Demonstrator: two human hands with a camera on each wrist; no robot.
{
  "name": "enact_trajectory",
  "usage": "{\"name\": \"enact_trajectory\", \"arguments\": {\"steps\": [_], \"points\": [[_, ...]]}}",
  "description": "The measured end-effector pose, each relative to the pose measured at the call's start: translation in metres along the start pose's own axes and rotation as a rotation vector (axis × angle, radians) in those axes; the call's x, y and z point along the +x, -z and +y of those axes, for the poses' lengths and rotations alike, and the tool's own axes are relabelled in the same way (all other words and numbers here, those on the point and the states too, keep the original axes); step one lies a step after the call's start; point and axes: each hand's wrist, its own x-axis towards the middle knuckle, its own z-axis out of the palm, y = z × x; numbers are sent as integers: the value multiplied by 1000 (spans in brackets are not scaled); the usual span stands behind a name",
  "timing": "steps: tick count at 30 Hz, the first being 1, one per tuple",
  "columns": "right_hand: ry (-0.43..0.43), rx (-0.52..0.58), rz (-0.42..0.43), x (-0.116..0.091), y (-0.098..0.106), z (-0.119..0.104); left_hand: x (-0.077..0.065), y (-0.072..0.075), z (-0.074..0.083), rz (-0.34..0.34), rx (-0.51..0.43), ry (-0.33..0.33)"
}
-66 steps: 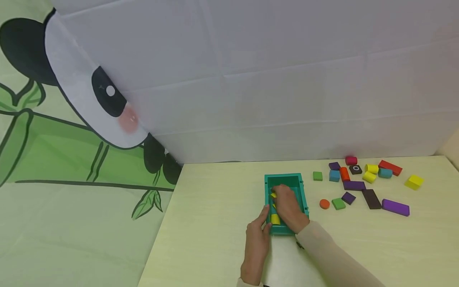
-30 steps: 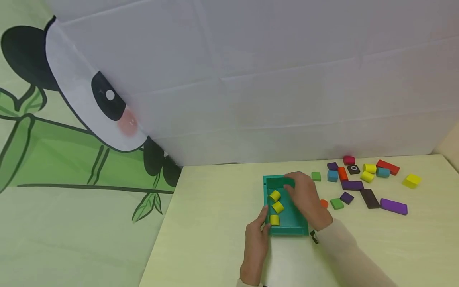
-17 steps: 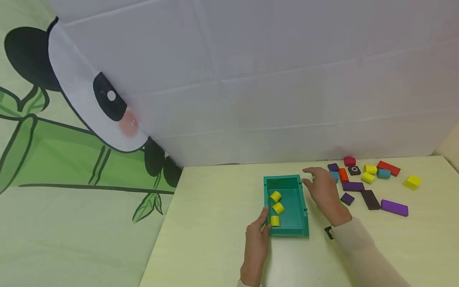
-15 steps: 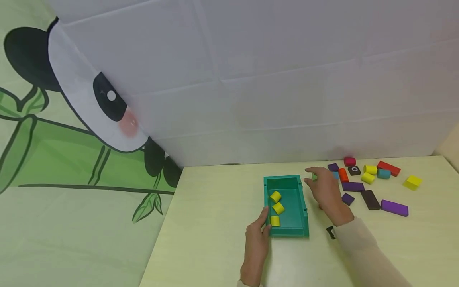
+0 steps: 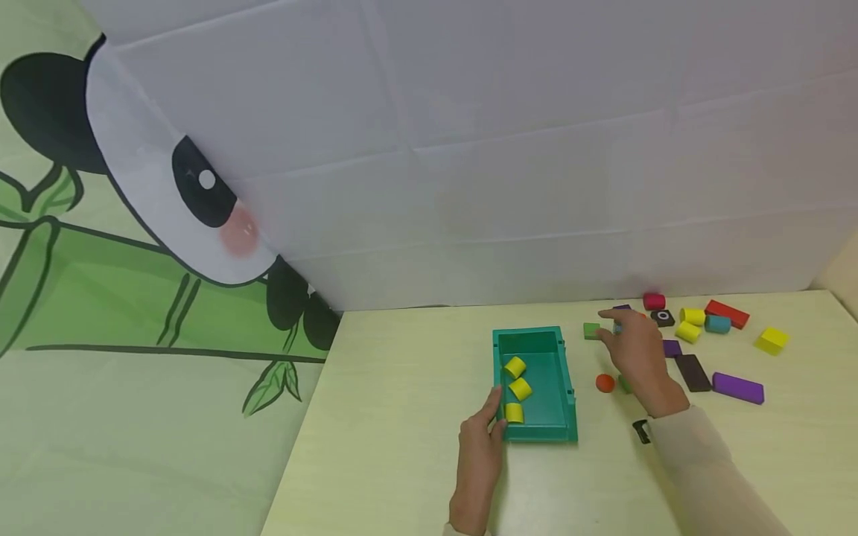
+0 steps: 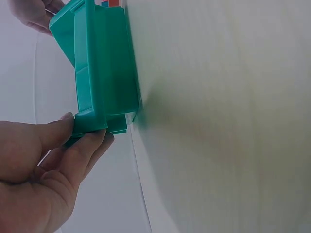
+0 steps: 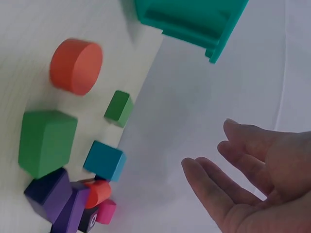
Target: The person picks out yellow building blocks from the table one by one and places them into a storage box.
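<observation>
My left hand [image 5: 478, 458] pinches the left wall of a teal plastic box [image 5: 541, 433] between thumb and fingers, near its front corner. Three yellow cylinders [image 5: 520, 388] lie along that side inside it. To the right of the box, my right hand [image 5: 640, 361] hovers above the scattered blocks with nothing in it, thumb and fingers apart. It partly covers a blue cube [image 7: 104, 160]. A small green block [image 5: 591, 330] lies just left of its fingertips, and an orange-red disc [image 5: 605, 383] sits lower, beside a larger green block [image 7: 47, 143].
Farther right are a purple bar [image 5: 737, 388], a dark brown bar [image 5: 693, 372], a yellow cube [image 5: 772, 340], a red bar [image 5: 727, 313], a blue cylinder [image 5: 717, 324] and two more yellow cylinders [image 5: 688, 332]. A white panda-print cloth [image 5: 429, 186] hangs behind the table [image 5: 389, 417].
My right hand was down in the box among the yellow cylinders; it has risen out and moved right over the blocks. My left hand has stayed on the box wall.
</observation>
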Motion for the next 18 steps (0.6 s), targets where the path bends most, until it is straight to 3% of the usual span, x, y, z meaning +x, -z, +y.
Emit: {"name": "enact_trajectory", "arguments": {"steps": [9,18], "points": [[-16,-18,-47,22,11,36,12,-11,6,25,5,21],[11,-19,-23,43,19,64,22,-24,9,45,21,40]]}}
